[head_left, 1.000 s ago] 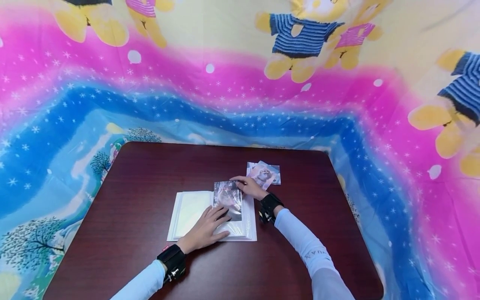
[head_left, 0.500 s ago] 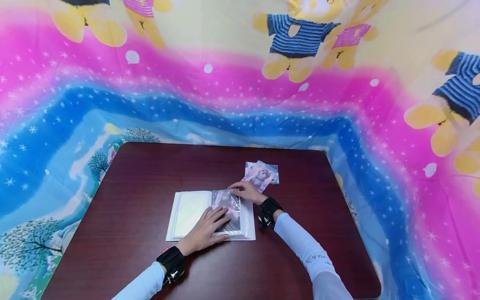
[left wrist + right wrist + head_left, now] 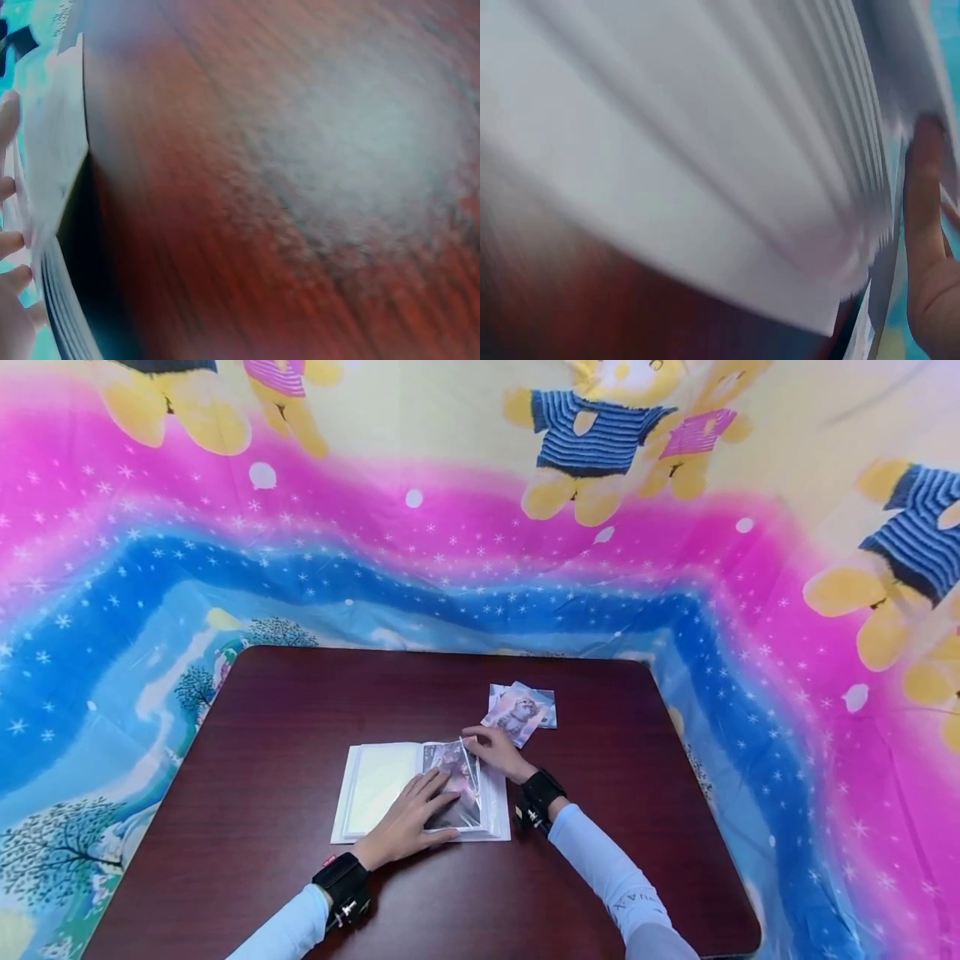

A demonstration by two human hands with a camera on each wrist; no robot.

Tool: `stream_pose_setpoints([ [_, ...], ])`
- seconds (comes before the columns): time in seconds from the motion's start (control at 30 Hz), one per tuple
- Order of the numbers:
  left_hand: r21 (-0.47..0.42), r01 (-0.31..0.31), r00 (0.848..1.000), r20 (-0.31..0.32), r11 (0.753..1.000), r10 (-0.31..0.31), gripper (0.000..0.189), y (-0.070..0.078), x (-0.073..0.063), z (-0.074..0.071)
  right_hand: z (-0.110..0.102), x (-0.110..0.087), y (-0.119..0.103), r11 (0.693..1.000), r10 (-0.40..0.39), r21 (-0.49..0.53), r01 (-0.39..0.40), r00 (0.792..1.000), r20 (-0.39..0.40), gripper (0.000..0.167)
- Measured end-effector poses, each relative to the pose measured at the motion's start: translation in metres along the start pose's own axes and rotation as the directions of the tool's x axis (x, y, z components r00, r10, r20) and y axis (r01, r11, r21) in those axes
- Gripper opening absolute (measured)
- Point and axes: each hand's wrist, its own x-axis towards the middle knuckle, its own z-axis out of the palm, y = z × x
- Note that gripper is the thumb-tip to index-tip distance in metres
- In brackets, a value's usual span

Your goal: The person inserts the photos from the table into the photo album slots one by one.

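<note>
A small white photo album point(image 3: 343, 810) lies spread on the table. On its right page a dark photo with pink shapes point(image 3: 457, 810) sits under a clear plastic pocket point(image 3: 471, 768), which shows shiny creases. My left hand point(image 3: 405, 818) rests with spread fingers across the photo and the lower part of that page. At the page's top right corner my right hand point(image 3: 501, 752) pinches the edge of the pocket. In the right wrist view the thumb point(image 3: 928, 195) lies against a raised sheet, beside the fanned pages point(image 3: 795, 150). The left page point(image 3: 382, 785) is pale and blank.
Several loose photos point(image 3: 519, 714) lie overlapping just beyond the album, close to my right hand. The dark red-brown table point(image 3: 300, 702) has a patterned cloth point(image 3: 450, 552) hanging around its far and side edges.
The photo has slid down toward me into the page's pocket, with my right hand following a little. The pocket's top right corner is now pulled up. My left hand stays put.
</note>
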Motion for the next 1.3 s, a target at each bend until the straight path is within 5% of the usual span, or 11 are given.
stream_pose_setpoints([
  [0.07, -0.051, 0.052, 0.999, -0.008, 0.997, -0.052, 0.058, 0.002, 0.003, -0.002, 0.005, -0.007, -0.003, 0.989, 0.056, 0.137, -0.049, 0.997, -0.049, 0.040],
  [0.17, -0.131, 0.146, 0.987, -0.049, 0.981, -0.153, 0.048, 0.006, 0.009, -0.006, 0.013, -0.018, -0.013, 0.929, 0.149, 0.352, -0.115, 0.986, -0.070, 0.041],
  [0.27, -0.235, 0.222, 0.962, -0.107, 0.946, -0.252, 0.041, 0.008, 0.017, -0.015, 0.027, -0.029, -0.030, 0.872, 0.187, 0.469, -0.141, 0.981, -0.051, 0.041],
  [0.37, -0.351, 0.271, 0.925, -0.165, 0.896, -0.344, 0.038, 0.006, 0.021, -0.030, 0.049, -0.038, -0.046, 0.849, 0.152, 0.511, -0.134, 0.988, 0.006, 0.046],
  [0.47, -0.468, 0.292, 0.884, -0.201, 0.834, -0.422, 0.039, 0.000, 0.022, -0.049, 0.073, -0.043, -0.058, 0.897, 0.036, 0.439, -0.058, 0.998, 0.057, 0.045],
  [0.57, -0.518, 0.313, 0.848, -0.226, 0.796, -0.480, 0.042, -0.009, 0.018, -0.066, 0.093, -0.047, -0.063, 0.963, -0.101, 0.258, 0.082, 0.993, 0.063, 0.041],
  [0.77, -0.399, 0.385, 0.783, -0.337, 0.832, -0.523, 0.049, -0.027, -0.002, -0.081, 0.116, -0.055, -0.063, 0.973, -0.218, -0.056, 0.226, 0.969, 0.112, 0.041],
  [0.9, -0.362, 0.446, 0.736, -0.371, 0.818, -0.566, 0.046, -0.037, -0.019, -0.080, 0.123, -0.057, -0.061, 0.961, -0.211, -0.148, 0.234, 0.965, 0.157, 0.042],
  [1.1, -0.297, 0.518, 0.731, -0.334, 0.802, -0.596, 0.041, -0.049, -0.036, -0.070, 0.127, -0.062, -0.059, 0.948, -0.183, -0.228, 0.222, 0.967, 0.179, 0.044],
  [1.3, -0.162, 0.627, 0.736, -0.199, 0.762, -0.647, 0.041, -0.052, -0.046, -0.062, 0.128, -0.063, -0.057, 0.945, -0.161, -0.250, 0.210, 0.966, 0.202, 0.046],
])
